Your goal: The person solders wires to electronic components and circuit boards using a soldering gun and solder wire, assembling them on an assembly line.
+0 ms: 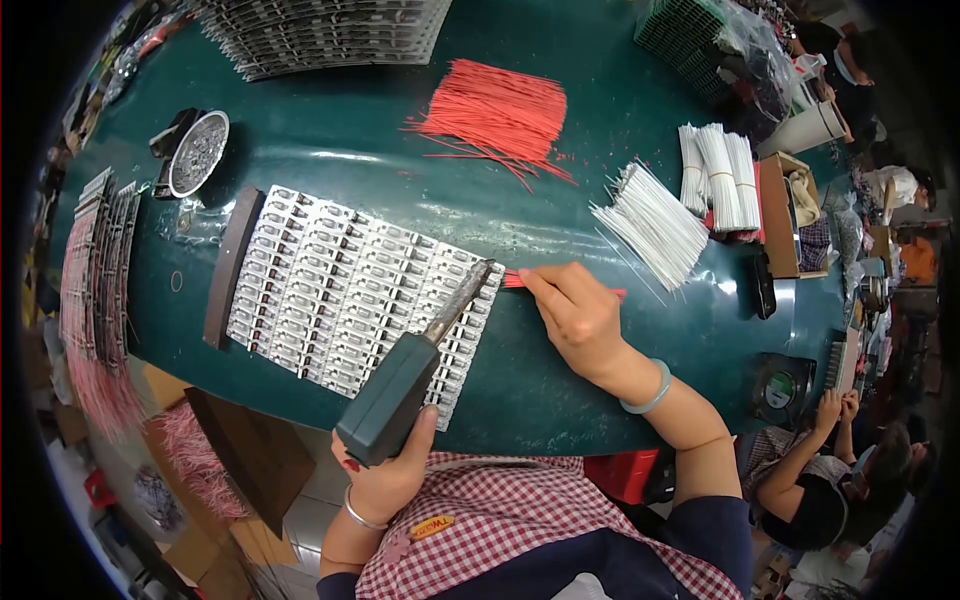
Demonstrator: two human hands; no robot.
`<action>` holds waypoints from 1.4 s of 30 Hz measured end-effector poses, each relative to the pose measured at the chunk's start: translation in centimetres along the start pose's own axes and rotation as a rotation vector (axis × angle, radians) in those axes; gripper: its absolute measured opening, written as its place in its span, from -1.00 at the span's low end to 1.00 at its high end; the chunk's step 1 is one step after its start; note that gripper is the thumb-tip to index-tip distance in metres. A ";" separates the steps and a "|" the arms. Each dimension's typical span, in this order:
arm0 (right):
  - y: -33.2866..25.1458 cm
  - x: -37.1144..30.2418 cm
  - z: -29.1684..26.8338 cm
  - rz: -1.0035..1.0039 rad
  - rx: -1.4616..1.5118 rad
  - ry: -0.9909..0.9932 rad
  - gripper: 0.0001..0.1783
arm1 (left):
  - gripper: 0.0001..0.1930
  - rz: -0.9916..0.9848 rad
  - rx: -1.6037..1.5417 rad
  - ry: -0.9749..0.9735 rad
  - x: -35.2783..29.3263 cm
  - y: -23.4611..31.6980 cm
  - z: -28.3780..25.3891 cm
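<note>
below the lower left edge of the green table [560, 410]: one cardboard box [255, 460] with pink and white strands [195, 455]; on the tabletop, one round pale-rimmed dish [199, 153] of small grey bits, then one flat panel [340, 290] of grey parts in rows. left hand [390, 475] wrapped around the dark green handle of a soldering tool [390, 390], tip at the panel's upper right corner; right hand [578, 318], thumb and forefinger pinched on red wires [512, 279] just beside that corner. farther right: one green crate [680, 40]; one brown carton [780, 222] holding tan and dark checked cloth [814, 243].
</note>
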State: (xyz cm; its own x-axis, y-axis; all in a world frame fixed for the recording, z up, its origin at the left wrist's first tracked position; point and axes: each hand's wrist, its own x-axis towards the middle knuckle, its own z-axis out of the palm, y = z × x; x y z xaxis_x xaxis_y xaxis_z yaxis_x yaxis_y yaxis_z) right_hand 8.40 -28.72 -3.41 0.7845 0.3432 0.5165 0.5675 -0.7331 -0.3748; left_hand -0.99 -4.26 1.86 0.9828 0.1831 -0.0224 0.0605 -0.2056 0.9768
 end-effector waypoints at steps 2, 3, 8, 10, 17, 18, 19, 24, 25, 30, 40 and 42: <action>0.2 -0.1 0.1 -0.007 -0.008 -0.003 -0.65 | -0.80 -0.014 0.033 -0.032 0.3 0.2 0.4; 0.2 0.0 0.0 -0.020 -0.025 -0.007 -0.64 | -0.81 -0.024 0.057 -0.061 0.5 0.3 0.6; -0.1 0.2 -0.1 -0.045 -0.047 -0.025 -0.60 | -0.82 0.058 0.113 -0.092 0.9 -0.2 1.2; 0.0 0.1 0.0 -0.049 -0.055 -0.026 -0.58 | -0.81 0.014 0.099 -0.101 1.0 0.2 1.3; 0.0 0.1 0.1 -0.090 -0.104 -0.033 -0.62 | -0.81 -0.009 0.113 -0.133 1.0 0.0 1.5; 0.0 0.1 0.1 -0.091 -0.107 -0.036 -0.62 | -0.81 -0.038 0.102 -0.135 1.0 0.0 1.5; -0.1 0.1 0.1 -0.089 -0.107 -0.036 -0.62 | -0.81 -0.039 0.102 -0.137 1.1 0.0 1.5; -0.4 0.2 -0.1 -0.048 -0.088 -0.061 -0.56 | -0.84 -0.027 0.129 -0.148 1.0 0.0 1.5; -0.4 0.2 -0.1 -0.047 -0.090 -0.061 -0.56 | -0.84 -0.027 0.128 -0.150 1.0 0.0 1.5; -0.5 0.2 0.1 -0.059 -0.092 -0.062 -0.56 | -0.84 0.031 0.174 -0.167 1.2 0.1 1.5; -0.6 0.1 0.0 -0.046 -0.099 -0.060 -0.56 | -0.75 -0.140 0.133 -0.066 -0.4 -0.1 0.3; -0.7 0.2 0.0 -0.024 -0.074 -0.042 -0.56 | -0.75 -0.089 0.113 -0.050 -0.3 0.2 0.5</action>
State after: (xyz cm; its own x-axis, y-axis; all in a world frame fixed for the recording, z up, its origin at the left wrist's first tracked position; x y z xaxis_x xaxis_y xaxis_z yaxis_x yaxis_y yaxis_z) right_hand 8.18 -28.15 -3.03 0.7815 0.3842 0.4916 0.5674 -0.7654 -0.3038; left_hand -1.15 -4.79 1.98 0.9800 0.1583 -0.1209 0.1641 -0.2981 0.9403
